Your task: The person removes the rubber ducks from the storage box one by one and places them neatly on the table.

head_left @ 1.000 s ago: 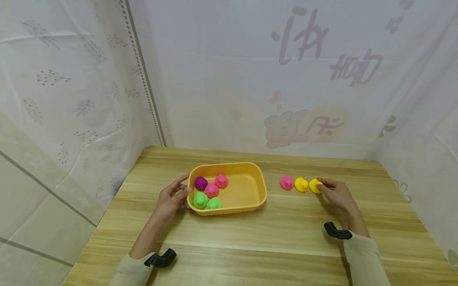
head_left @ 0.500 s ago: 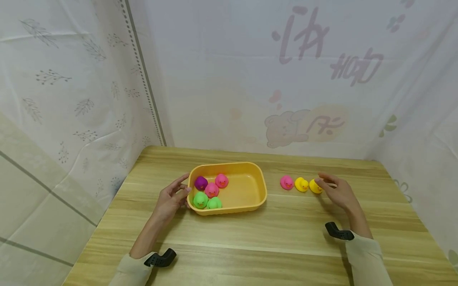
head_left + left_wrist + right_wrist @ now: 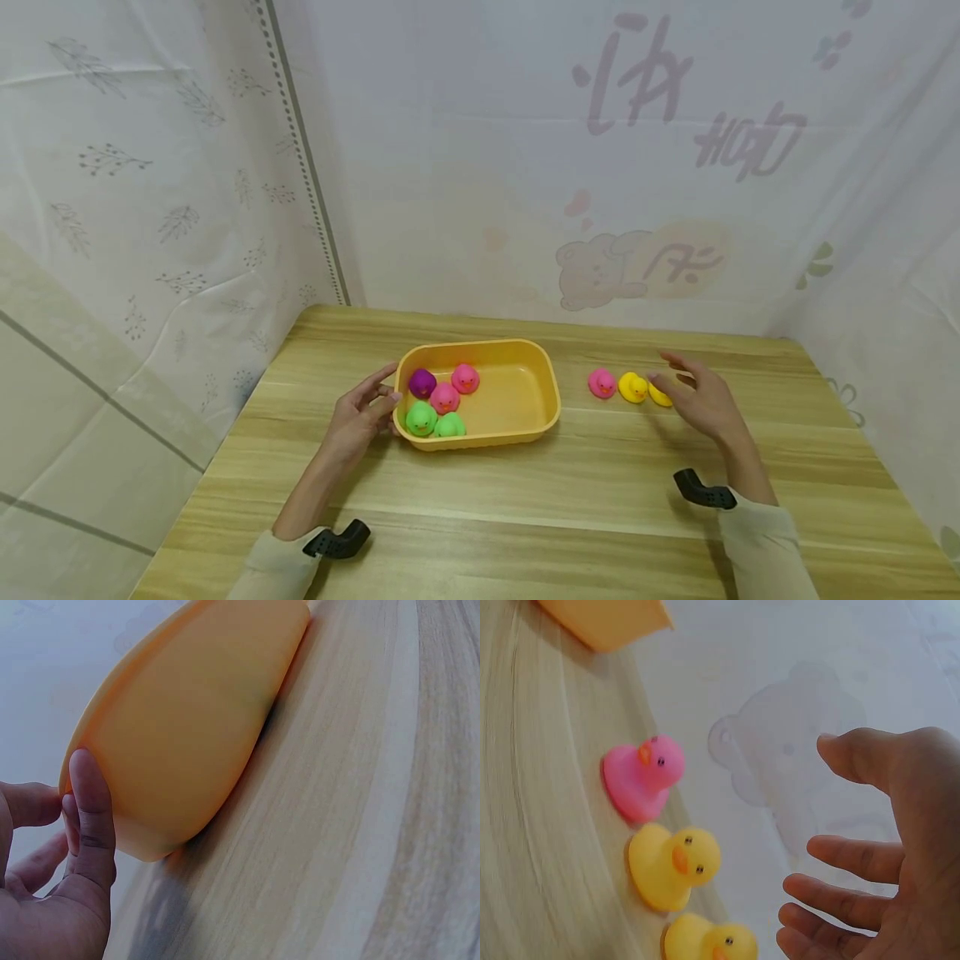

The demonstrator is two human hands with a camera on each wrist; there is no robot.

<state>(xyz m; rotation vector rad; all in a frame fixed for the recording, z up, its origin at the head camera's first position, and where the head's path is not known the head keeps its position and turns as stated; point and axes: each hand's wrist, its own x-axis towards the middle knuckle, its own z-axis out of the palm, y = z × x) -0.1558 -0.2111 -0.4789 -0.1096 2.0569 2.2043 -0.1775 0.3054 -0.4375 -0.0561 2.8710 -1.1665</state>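
A yellow-orange plastic tub (image 3: 517, 432) stands left of centre on the table. My left hand (image 3: 362, 419) holds it by its left end, thumb and fingertips at the rim; in the left wrist view, a finger lies along the outer wall of the tub (image 3: 180, 727). Inside sit a purple duck (image 3: 422, 383), two pink ducks and two green ducks. To the right is a row of toy ducks: a pink duck (image 3: 641, 780), a yellow duck (image 3: 671, 866) and another yellow duck (image 3: 705, 941). My right hand (image 3: 701, 398) hovers over the row's right end, fingers spread and holding nothing.
The wooden table (image 3: 487, 525) reaches back to a printed white curtain (image 3: 465, 167). Another pale curtain (image 3: 150, 208) hangs along the left side. A black wrist mount (image 3: 337, 542) sits at each sleeve.
My right hand has come off the rightmost yellow duck, lifted slightly, and shifted left over the yellow ducks with its fingers spread wider. The left hand and tub have stayed put.
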